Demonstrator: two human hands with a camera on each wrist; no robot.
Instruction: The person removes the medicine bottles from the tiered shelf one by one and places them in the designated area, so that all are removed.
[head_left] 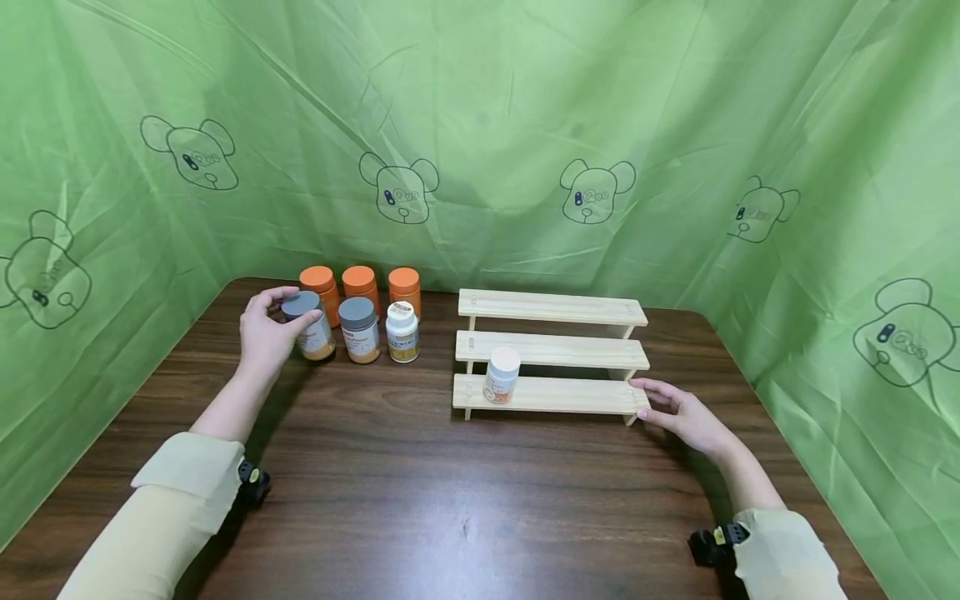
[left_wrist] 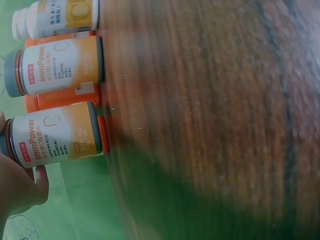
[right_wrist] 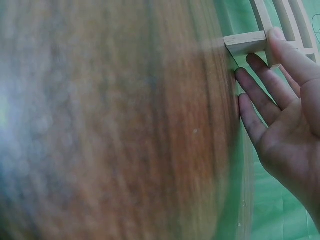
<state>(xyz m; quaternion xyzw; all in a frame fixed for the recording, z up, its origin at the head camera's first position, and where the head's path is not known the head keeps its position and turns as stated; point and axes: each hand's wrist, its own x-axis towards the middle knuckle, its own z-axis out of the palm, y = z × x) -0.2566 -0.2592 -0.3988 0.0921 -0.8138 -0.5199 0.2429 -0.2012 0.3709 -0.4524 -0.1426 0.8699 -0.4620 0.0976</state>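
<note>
At the left of the table, my left hand (head_left: 268, 329) grips a grey-lidded supplement bottle (left_wrist: 55, 135) round its lid, thumb and fingers on opposite sides. The bottle leans slightly; whether its base touches the table I cannot tell. Beside it stand a second grey-lidded bottle (head_left: 360, 332) and a white-capped bottle (head_left: 402, 333). Over to the right, my right hand (head_left: 686, 417) holds the right end of a three-step wooden rack (head_left: 570, 393), its thumb (right_wrist: 287, 47) against the lowest step and the other fingers spread beside it. A white bottle (head_left: 502, 375) stands upright near that step's left end.
Orange-lidded bottles (head_left: 405, 286) form a row behind the front bottles, close to the green curtain (head_left: 495, 150) that surrounds the table on three sides. The brown wooden table (head_left: 450, 500) extends in front of the rack and bottles. The rack's two upper steps bear no bottles.
</note>
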